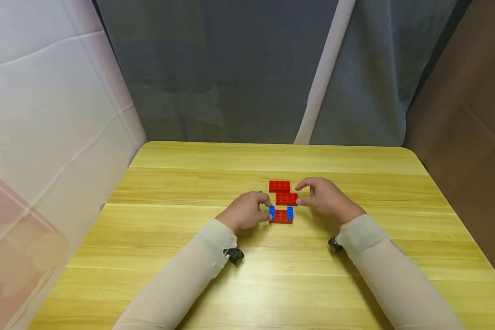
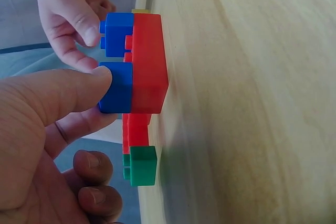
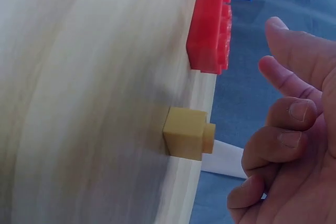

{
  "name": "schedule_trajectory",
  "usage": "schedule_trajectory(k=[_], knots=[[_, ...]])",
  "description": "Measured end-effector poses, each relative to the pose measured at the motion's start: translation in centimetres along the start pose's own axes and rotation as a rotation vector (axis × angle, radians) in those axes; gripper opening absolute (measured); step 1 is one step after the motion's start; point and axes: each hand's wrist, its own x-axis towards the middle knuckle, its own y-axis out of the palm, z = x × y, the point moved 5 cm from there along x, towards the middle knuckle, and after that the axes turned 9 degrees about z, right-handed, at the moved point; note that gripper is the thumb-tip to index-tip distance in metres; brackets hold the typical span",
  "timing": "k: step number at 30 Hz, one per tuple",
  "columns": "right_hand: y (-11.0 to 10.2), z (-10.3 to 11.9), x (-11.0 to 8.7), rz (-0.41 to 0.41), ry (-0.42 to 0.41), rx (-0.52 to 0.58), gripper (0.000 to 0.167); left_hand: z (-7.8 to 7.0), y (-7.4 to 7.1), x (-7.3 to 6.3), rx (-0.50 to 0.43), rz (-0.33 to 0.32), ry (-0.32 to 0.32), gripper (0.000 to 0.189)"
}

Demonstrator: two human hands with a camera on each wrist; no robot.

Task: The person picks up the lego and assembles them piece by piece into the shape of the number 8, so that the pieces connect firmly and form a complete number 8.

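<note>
In the head view a red brick lies on the table with one blue brick on each end. My left hand pinches the left blue brick between thumb and index finger, the thumb on its outer side. On the opposite end sits the right blue brick. My right hand holds nothing, its thumb and index finger apart beside the right end of a middle red brick. Behind that one lies a further red brick.
A small green brick stands on the table near my left hand's curled fingers. By my right hand stands a tan brick with one stud showing. Grey cloth hangs behind the wooden table.
</note>
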Motion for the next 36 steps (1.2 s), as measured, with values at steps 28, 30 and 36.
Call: schedule_trajectory(k=[28, 30, 36], knots=[[1.2, -0.5, 1.8, 0.012, 0.058, -0.094, 0.034, -0.1, -0.1, -0.2, 0.012, -0.006, 0.007, 0.015], [1.2, -0.4, 1.8, 0.012, 0.057, -0.112, 0.032, -0.1, -0.2, -0.2, 0.014, -0.009, 0.010, 0.015], [1.3, -0.1, 1.9, 0.004, 0.075, -0.160, 0.028, 0.1, -0.1, -0.1, 0.016, -0.008, 0.007, 0.016]])
